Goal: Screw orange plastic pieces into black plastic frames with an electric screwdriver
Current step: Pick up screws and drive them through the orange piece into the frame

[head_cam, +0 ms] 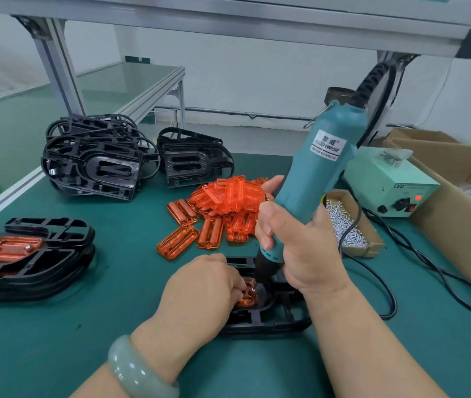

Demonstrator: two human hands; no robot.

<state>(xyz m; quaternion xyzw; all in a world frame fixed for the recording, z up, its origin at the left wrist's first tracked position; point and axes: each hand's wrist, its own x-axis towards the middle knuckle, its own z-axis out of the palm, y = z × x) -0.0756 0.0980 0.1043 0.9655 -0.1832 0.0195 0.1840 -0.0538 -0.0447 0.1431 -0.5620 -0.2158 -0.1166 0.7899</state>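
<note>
A black plastic frame lies on the green mat near the front, with an orange piece seated in it. My right hand grips a teal electric screwdriver, held nearly upright with its black tip down on the orange piece. My left hand rests on the frame, and its curled fingertips pinch something small at the orange piece right by the tip. My left hand hides most of the orange piece.
A heap of loose orange pieces lies behind the frame. Empty black frames are stacked at the back left; finished frames sit at the left. A cardboard tray of screws, a power supply box with cables, and a carton are at the right.
</note>
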